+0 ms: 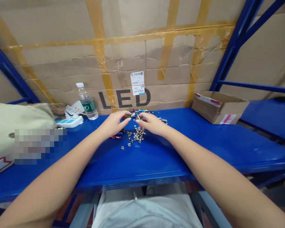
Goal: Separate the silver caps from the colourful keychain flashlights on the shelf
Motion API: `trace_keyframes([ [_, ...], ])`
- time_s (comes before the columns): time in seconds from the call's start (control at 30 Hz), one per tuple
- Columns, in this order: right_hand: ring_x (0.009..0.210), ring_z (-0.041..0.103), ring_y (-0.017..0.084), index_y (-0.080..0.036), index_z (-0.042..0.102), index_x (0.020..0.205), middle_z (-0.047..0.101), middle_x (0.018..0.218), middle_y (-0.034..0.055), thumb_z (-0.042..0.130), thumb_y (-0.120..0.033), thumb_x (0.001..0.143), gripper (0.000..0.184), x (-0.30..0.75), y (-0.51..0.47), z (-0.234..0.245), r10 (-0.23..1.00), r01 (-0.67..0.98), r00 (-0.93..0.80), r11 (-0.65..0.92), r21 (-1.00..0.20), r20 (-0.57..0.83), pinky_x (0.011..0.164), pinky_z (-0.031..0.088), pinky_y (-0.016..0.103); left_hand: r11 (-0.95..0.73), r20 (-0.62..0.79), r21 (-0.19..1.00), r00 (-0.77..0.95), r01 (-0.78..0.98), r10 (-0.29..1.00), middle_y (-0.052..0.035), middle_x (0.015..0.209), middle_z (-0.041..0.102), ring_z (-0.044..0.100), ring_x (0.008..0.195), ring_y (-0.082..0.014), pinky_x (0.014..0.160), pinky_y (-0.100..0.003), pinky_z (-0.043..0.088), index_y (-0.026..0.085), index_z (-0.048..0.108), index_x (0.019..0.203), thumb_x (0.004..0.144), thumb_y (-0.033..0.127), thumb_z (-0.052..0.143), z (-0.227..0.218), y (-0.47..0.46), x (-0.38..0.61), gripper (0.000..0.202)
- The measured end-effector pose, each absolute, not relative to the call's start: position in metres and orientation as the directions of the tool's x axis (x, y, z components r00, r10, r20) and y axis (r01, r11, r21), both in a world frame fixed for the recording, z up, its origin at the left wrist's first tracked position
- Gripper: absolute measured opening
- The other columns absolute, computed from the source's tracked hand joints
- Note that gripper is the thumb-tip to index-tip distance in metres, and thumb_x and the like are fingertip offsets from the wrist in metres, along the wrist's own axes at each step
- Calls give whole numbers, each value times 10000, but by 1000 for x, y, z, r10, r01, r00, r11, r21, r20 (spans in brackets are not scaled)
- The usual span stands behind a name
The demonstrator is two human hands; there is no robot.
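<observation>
My left hand point(116, 123) is closed in a pinch, with a small green pen-like piece point(131, 116) at its fingertips. Facing it, my right hand point(152, 123) pinches a slim silver-and-green piece point(138, 117). The two sets of fingertips are close but apart. Behind them lies a pile of colourful metallic pen parts point(143, 111), partly hidden by my hands. Many small silver metal pieces point(138, 135) are scattered on the table just in front. Under my left wrist, dark red and blue pen barrels point(116, 136) lie partly covered.
A blue metal table point(180, 139) carries everything. To the left stand a water bottle point(88, 103), a white power strip point(70, 121) and a pale cloth bag point(21, 118). An open cardboard box point(216, 109) sits at right. A big taped carton point(171, 69) walls off the back.
</observation>
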State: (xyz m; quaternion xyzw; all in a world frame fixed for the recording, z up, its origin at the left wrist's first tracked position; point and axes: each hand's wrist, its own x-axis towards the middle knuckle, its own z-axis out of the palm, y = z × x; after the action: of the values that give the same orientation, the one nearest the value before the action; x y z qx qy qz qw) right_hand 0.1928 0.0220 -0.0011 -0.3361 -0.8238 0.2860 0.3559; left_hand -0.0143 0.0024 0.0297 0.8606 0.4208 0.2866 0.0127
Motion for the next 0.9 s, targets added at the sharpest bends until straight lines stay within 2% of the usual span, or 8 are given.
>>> trace_keyframes([
  [0.13, 505, 494, 108, -219, 387, 803, 499, 573, -55, 427, -332, 943, 184, 193, 18, -1, 799, 340, -497, 537, -772, 338, 534, 413, 259, -698, 495, 146, 559, 701, 665, -81, 1048, 679, 623, 927, -190, 847, -340, 480, 151, 617, 1131, 931, 284, 464, 29, 5, -16, 285],
  [0.27, 492, 500, 96, -211, 435, 862, 526, 602, -54, 468, -314, 926, 126, 195, 20, -1, 805, 358, -459, 555, -751, 376, 523, 412, 251, -689, 454, 84, 588, 720, 669, -97, 1066, 665, 614, 978, -218, 863, -354, 476, 146, 614, 1135, 923, 281, 452, 25, 7, -17, 298],
  [0.5, 517, 545, 98, -195, 519, 925, 579, 664, -29, 507, -278, 899, 88, 196, 24, 1, 822, 320, -422, 529, -786, 381, 516, 444, 252, -680, 318, 69, 630, 730, 708, -89, 1103, 666, 610, 1006, -229, 879, -346, 469, 164, 622, 1127, 902, 255, 459, 23, 4, -13, 292],
  [0.63, 502, 526, 95, -184, 541, 1040, 565, 652, -38, 569, -275, 861, 202, 194, 23, 1, 819, 267, -440, 510, -818, 368, 477, 433, 239, -702, 325, 148, 636, 697, 700, -84, 1119, 670, 608, 1027, -222, 908, -336, 463, 159, 630, 1131, 907, 253, 436, 24, 2, -10, 311],
  [0.7, 489, 506, 88, -177, 558, 1030, 538, 629, -48, 588, -279, 847, 211, 195, 23, 1, 814, 281, -445, 522, -806, 373, 469, 417, 232, -699, 325, 208, 625, 684, 709, -77, 1101, 675, 614, 998, -218, 893, -334, 471, 164, 636, 1125, 909, 270, 428, 24, 1, -10, 318],
  [0.83, 499, 485, 73, -169, 579, 868, 533, 669, -34, 593, -362, 846, 195, 197, 24, 2, 809, 338, -469, 534, -775, 353, 456, 404, 220, -591, 232, 413, 547, 693, 804, -41, 897, 670, 614, 735, -169, 680, -290, 508, 179, 632, 1115, 917, 327, 410, 24, -1, -10, 333],
  [0.9, 544, 516, 78, -171, 577, 866, 567, 753, -10, 591, -382, 847, 213, 198, 24, 1, 805, 325, -511, 506, -799, 302, 469, 435, 221, -529, 177, 517, 521, 673, 835, -23, 803, 633, 576, 642, -143, 587, -258, 488, 179, 625, 1088, 924, 361, 400, 23, 0, -12, 333],
])
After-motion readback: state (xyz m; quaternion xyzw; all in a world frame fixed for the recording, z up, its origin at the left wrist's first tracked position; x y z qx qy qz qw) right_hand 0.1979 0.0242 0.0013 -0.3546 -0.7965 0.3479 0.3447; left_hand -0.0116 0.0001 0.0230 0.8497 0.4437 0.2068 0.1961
